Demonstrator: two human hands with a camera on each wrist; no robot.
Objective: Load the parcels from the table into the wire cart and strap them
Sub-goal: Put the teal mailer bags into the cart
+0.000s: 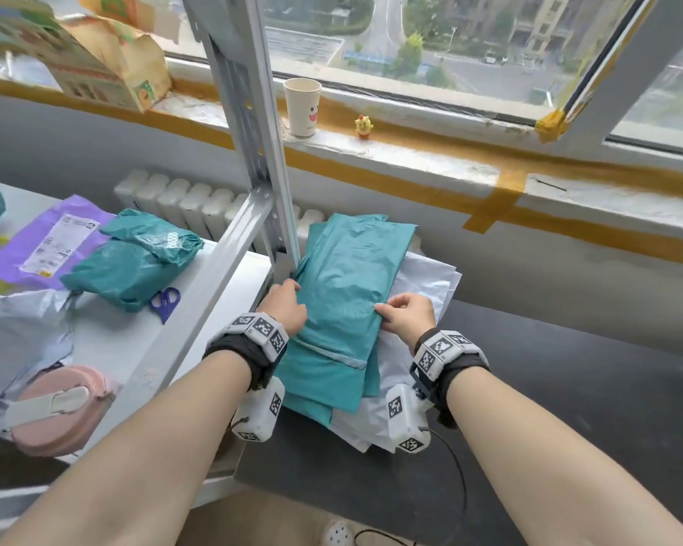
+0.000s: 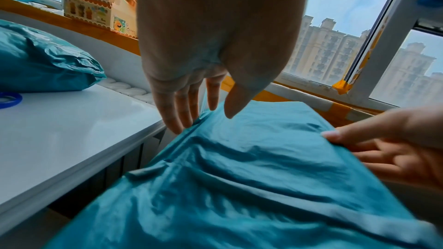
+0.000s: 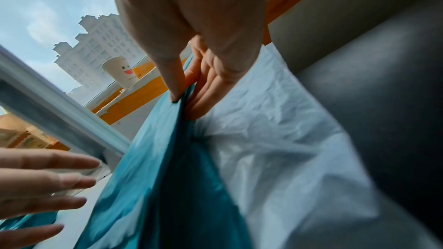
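Observation:
A flat teal parcel (image 1: 340,293) (image 2: 239,186) (image 3: 148,196) lies on top of a stack of teal and white parcels (image 1: 422,285) (image 3: 275,158) just right of the table (image 1: 115,348). My left hand (image 1: 294,297) (image 2: 201,118) touches the parcel's left edge with straight fingers. At the right edge, my right hand (image 1: 383,313) (image 3: 184,105) pinches the parcel, thumb on top and fingers underneath. No wire cart shows; the stack hides what is under it. Another teal parcel (image 1: 131,266), a purple one (image 1: 44,242) and a pale grey one (image 1: 16,333) lie on the table.
A grey shelf post (image 1: 253,132) rises right beside the stack's left edge. Blue scissors (image 1: 165,303) and a pink tape dispenser (image 1: 60,407) sit on the table. A paper cup (image 1: 302,106) and a small chick toy (image 1: 363,126) stand on the windowsill above a radiator (image 1: 190,202).

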